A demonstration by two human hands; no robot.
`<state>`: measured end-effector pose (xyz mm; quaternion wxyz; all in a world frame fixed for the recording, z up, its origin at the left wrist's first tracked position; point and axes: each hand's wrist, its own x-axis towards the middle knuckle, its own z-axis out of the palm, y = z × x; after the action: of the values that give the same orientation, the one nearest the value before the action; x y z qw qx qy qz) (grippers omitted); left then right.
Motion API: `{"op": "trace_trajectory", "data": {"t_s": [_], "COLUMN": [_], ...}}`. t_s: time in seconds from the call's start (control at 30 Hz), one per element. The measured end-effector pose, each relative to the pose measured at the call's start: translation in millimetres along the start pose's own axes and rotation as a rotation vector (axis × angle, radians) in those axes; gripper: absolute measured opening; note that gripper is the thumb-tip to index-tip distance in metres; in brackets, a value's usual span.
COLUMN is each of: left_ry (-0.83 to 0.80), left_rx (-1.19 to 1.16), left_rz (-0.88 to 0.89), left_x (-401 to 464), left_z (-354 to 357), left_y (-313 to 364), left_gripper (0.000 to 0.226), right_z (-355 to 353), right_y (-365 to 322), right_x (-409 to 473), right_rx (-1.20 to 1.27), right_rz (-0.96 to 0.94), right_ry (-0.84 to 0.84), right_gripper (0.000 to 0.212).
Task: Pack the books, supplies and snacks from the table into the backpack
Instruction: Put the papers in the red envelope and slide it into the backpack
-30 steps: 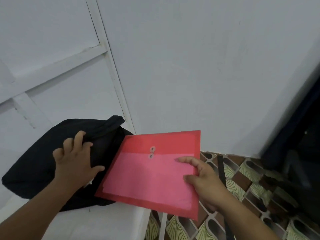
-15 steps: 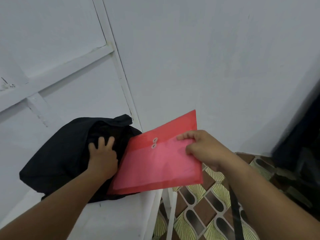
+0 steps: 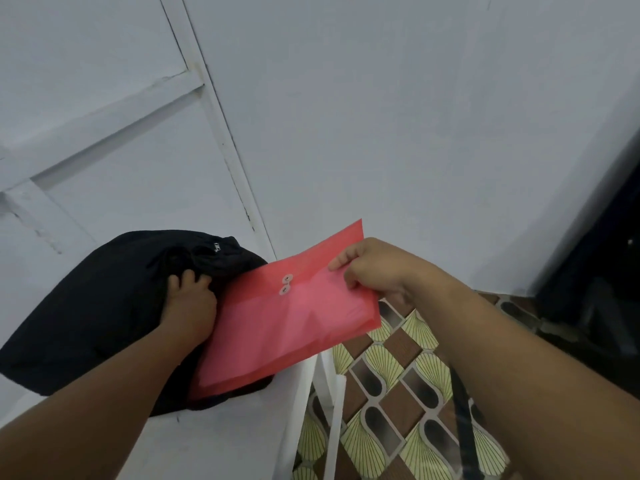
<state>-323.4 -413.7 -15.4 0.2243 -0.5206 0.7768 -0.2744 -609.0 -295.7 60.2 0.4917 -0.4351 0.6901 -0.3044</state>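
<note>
A black backpack (image 3: 86,306) lies on the white table (image 3: 214,441) against the wall. My left hand (image 3: 190,303) grips the fabric at the backpack's opening, fingers curled into it. A red plastic string-tie envelope (image 3: 287,320) is held by its upper right corner in my right hand (image 3: 374,268). The envelope is tilted, its lower left end resting against the backpack beside my left hand. I cannot tell whether that end is inside the opening. A zipper pull (image 3: 217,246) shows near the top of the bag.
The table's right edge (image 3: 304,393) drops to a patterned brown-and-green tiled floor (image 3: 398,393). A pale wall with raised trim stands right behind the backpack. Dark furniture (image 3: 595,289) is at the far right. A dark strap (image 3: 464,420) hangs below my right arm.
My right hand lifted the envelope's right side and pushed it left toward the backpack. My left hand moved from the top of the bag to gripping its opening.
</note>
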Motion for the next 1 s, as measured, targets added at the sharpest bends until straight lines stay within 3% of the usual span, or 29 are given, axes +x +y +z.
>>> {"op": "trace_trajectory", "data": {"t_s": [0.2, 0.3, 0.5, 0.63, 0.83, 1.0], "left_ry": [0.028, 0.024, 0.023, 0.056, 0.062, 0.147], "left_rx": [-0.008, -0.023, -0.042, -0.061, -0.086, -0.107], "left_rz": [-0.021, -0.032, -0.038, -0.036, 0.008, 0.023], "left_x": [-11.7, -15.4, -14.3, -11.3, -13.6, -12.4], "left_z": [-6.0, -8.5, -10.9, -10.8, 0.2, 11.2], "left_y": [-21.5, -31.8, -45.2, -46.3, -47.3, -55.4], "left_gripper": [0.033, 0.033, 0.029, 0.026, 0.015, 0.025], "right_z": [10.7, 9.5, -35.2, -18.5, 28.4, 20.6], "right_y": [-20.2, -36.5, -80.4, -99.2, -85.9, -66.2], "right_x": [31.7, 40.4, 29.3, 35.1, 81.3, 86.0], "right_rx": [0.081, 0.108, -0.058, -0.055, 0.125, 0.205], "right_rz": [0.037, 0.014, -0.065, -0.048, -0.066, -0.176], "right_ry": [0.002, 0.012, -0.045, -0.073, -0.035, 0.064], "right_gripper": [0.042, 0.035, 0.037, 0.019, 0.046, 0.05]}}
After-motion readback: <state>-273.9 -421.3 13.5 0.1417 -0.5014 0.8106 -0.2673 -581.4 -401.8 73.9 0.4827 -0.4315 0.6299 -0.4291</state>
